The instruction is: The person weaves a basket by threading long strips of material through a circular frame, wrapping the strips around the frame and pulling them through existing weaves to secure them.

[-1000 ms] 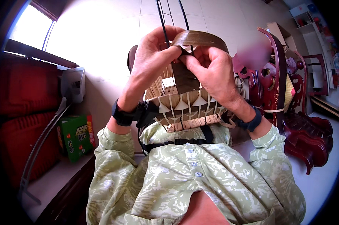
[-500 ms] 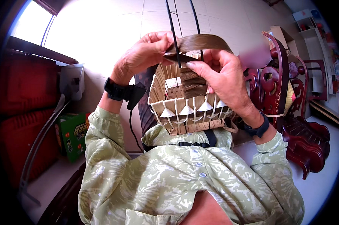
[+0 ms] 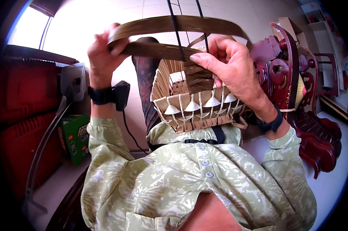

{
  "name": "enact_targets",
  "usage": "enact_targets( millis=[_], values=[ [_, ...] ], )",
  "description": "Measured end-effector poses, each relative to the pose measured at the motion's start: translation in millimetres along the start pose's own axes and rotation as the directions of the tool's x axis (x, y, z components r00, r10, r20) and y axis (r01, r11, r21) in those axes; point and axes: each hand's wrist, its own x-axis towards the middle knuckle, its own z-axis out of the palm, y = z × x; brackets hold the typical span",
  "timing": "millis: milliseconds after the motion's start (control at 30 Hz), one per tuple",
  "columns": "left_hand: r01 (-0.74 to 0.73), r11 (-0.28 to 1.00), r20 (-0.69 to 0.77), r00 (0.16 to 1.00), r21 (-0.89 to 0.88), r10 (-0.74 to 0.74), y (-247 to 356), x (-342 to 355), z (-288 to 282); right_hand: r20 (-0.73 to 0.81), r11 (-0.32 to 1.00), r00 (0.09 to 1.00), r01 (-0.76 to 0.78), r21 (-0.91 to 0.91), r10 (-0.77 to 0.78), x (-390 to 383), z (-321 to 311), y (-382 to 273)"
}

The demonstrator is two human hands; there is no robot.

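My left hand [image 3: 104,54] grips the looped end of a wide brown strip [image 3: 154,50], drawn out to the upper left of a basket. My right hand [image 3: 228,69] pinches the strip at two upright black rods [image 3: 174,23], its thumb on a dark woven band [image 3: 198,81] that is wrapped around the rods' lower part. Part of the strip arches over toward the right, behind my right hand. Below my hands, the pale woven basket [image 3: 170,103] with white lacing and cone shapes along its near side rests on my lap.
Red wooden chair parts [image 3: 312,142] and a cardboard box [image 3: 287,25] stand at the right near white shelves [image 3: 320,36]. At the left are red bins [image 3: 29,142], a green box [image 3: 73,138], a curved grey metal frame [image 3: 41,148] and a window [image 3: 31,27].
My left hand has moved out to the left with the brown strip, which is now stretched into a long loop. My right hand stays at the rods, its thumb still pinching.
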Motion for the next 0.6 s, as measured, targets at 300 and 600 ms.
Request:
enact_targets(
  millis=[300,600],
  values=[
    [-0.377,0.899,-0.323,0.841,0.224,0.433,27.3,-52.4,19.4,0.022,0.995,0.998,-0.064,0.071,0.063,-6.0,1.7,-9.1],
    [0.510,0.178,-0.539,0.771,0.842,0.340,40.2,-104.3,-21.8,0.028,0.999,0.999,-0.016,0.049,0.015,-4.4,5.4,-4.2]
  ],
)
